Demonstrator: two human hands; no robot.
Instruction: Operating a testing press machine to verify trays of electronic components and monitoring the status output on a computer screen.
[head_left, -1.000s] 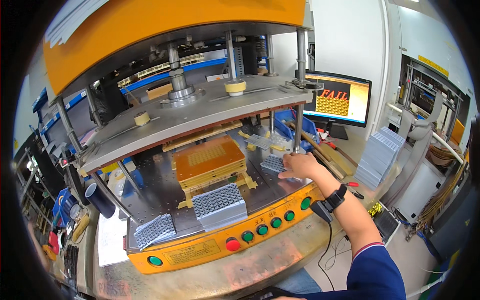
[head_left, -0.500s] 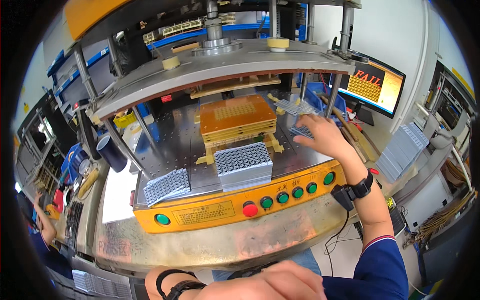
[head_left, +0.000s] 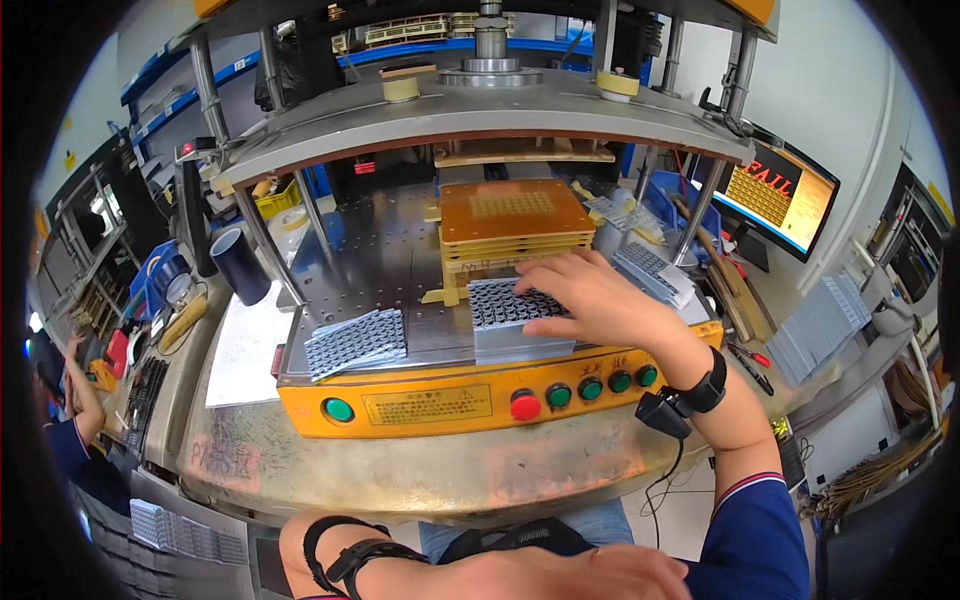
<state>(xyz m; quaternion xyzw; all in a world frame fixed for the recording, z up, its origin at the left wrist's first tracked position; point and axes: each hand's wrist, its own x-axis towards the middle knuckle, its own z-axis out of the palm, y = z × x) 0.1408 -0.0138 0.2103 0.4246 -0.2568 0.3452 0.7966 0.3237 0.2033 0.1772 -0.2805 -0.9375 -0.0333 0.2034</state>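
My right hand (head_left: pixel 590 300) rests over the middle stack of grey-blue perforated panels (head_left: pixel 495 305). Its fingers are spread on the top panel, and the thumb lies apart at the near edge; I see nothing lifted. My left hand (head_left: pixel 590 572) is low at the bottom edge, in front of my lap, its fingers cut off or hidden. Behind the stack sits a layered test fixture with an amber top plate (head_left: pixel 515 208). A fanned pile of similar panels (head_left: pixel 357 340) lies to the left, another small pile (head_left: pixel 645 265) to the right.
The press's heavy upper plate (head_left: pixel 480 118) hangs on metal posts above. Along the yellow front panel (head_left: pixel 420 405) are a red button (head_left: pixel 525 404) and several green ones. At right stand a monitor (head_left: pixel 770 195) and a tall panel stack (head_left: pixel 820 325). Another person's arm (head_left: pixel 85 390) shows far left.
My right hand has moved left and nearer, from the right pile to the middle stack. The head view has shifted, so the press appears farther right. My left hand stays low.
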